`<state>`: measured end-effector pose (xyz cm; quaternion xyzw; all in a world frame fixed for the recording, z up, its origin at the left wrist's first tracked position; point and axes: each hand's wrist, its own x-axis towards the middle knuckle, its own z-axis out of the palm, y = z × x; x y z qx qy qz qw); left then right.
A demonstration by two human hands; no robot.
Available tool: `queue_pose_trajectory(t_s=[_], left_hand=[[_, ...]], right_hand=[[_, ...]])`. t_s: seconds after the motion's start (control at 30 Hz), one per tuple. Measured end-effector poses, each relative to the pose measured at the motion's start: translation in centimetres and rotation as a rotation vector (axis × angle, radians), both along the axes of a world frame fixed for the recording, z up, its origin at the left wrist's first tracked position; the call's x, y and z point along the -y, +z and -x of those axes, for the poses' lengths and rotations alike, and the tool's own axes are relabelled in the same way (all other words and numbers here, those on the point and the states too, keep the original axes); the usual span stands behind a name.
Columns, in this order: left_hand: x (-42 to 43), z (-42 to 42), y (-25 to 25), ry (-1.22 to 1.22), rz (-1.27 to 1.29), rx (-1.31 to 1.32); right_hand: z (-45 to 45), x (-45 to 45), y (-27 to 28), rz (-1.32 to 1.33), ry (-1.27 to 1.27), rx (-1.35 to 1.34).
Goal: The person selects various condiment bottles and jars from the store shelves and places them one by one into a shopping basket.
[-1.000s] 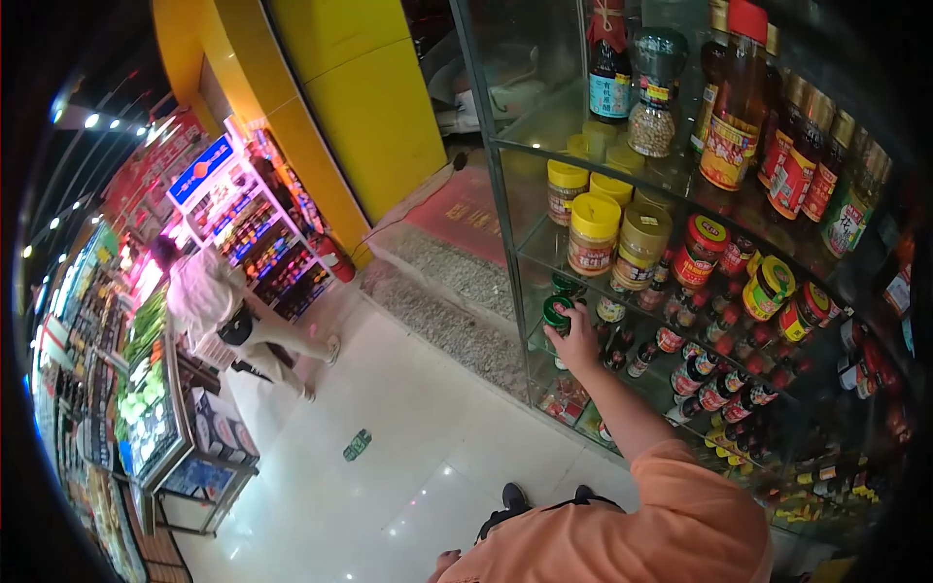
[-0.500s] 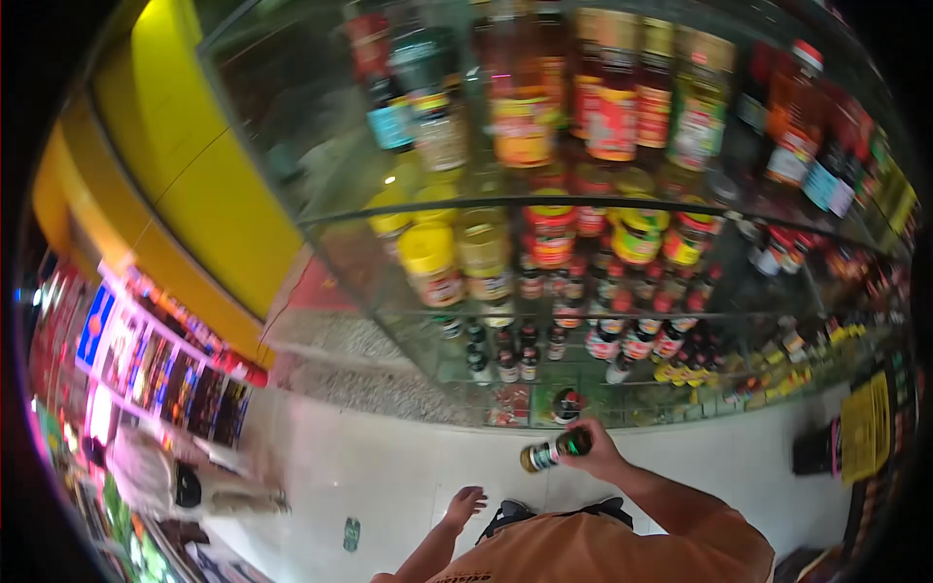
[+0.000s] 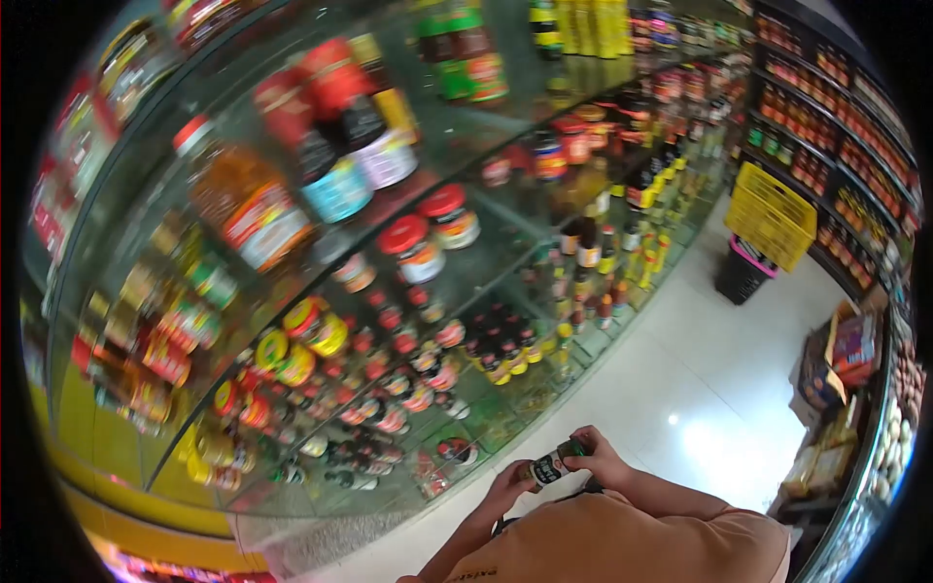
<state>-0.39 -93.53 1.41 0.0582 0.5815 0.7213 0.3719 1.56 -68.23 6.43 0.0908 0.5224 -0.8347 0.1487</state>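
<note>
A small jar (image 3: 548, 468) with a green lid and a dark label lies tilted between my two hands, in front of my orange shirt. My right hand (image 3: 600, 457) is closed round its lid end. At its other end, the fingers of my left hand (image 3: 509, 485) are closed on the base. Glass shelves (image 3: 505, 233) crowded with bottles and jars rise just beyond my hands.
A yellow basket (image 3: 771, 216) sits over a black bin (image 3: 742, 271) on the pale floor (image 3: 671, 374). Dark racks of bottles (image 3: 826, 136) stand at the back right. Cardboard boxes (image 3: 821, 360) and a produce counter line the right edge.
The jar has left the shelf in my right hand and come before my body. My left hand has risen and closed on it. The view has swung right along the shelves.
</note>
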Motion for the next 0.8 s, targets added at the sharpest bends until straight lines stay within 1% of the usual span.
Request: queue_pose_trajectory(t_s=[0.03, 0.07, 0.1, 0.13, 0.2, 0.3, 0.37, 0.4, 0.43, 0.47, 0.53, 0.57, 0.63, 0.7, 0.8], left_hand=[[-2.1, 0.6, -0.2, 0.028, 0.011, -0.039], [-4.0, 1.0, -0.2, 0.054, 0.024, -0.075], [-6.1, 1.7, 0.4, 0.035, 0.031, -0.016], [-8.1, 2.6, 1.0, -0.014, 0.043, -0.034], [-12.0, 4.2, 0.8, -0.122, 0.056, -0.025], [-17.3, 6.2, 1.7, -0.203, 0.036, 0.009], [-19.9, 8.2, 0.7, -0.269, 0.017, -0.007], [-21.2, 9.3, 0.2, -0.304, -0.009, -0.029], [-22.5, 10.2, -0.2, -0.313, 0.009, 0.007], [-23.6, 11.1, -1.0, -0.344, 0.01, 0.011], [-25.9, 13.2, -2.8, -0.328, -0.008, 0.09], [-27.2, 14.3, -2.8, -0.349, -0.007, 0.091], [-29.9, 16.4, -3.0, -0.338, -0.039, 0.133], [-32.6, 19.1, -3.3, -0.371, -0.033, 0.123], [-36.6, 23.4, -4.3, -0.446, -0.042, 0.11]], right_hand=[[0.0, -2.1, -0.9, -0.002, -0.018, -0.029], [-0.1, -4.3, -0.4, -0.02, -0.016, -0.027], [-0.4, -6.2, -1.0, -0.04, -0.034, -0.056], [-0.4, -8.3, -1.7, -0.068, -0.053, -0.093], [-0.9, -12.0, -2.1, -0.046, -0.142, -0.06], [-1.7, -16.5, -2.9, -0.035, -0.242, -0.036], [-1.9, -18.7, -3.0, -0.052, -0.296, -0.04], [-1.9, -19.8, -2.5, 0.042, -0.319, 0.0], [-1.7, -20.8, -2.0, 0.136, -0.342, 0.035], [-1.4, -21.6, -1.9, 0.137, -0.372, 0.038], [-0.5, -23.0, -1.8, 0.11, -0.429, 0.045], [0.1, -23.7, -1.7, 0.069, -0.447, 0.049], [1.6, -25.6, -1.8, 0.069, -0.478, 0.053], [3.4, -27.7, -1.5, 0.061, -0.512, 0.056], [6.4, -31.1, -0.6, -0.036, -0.52, 0.075]])
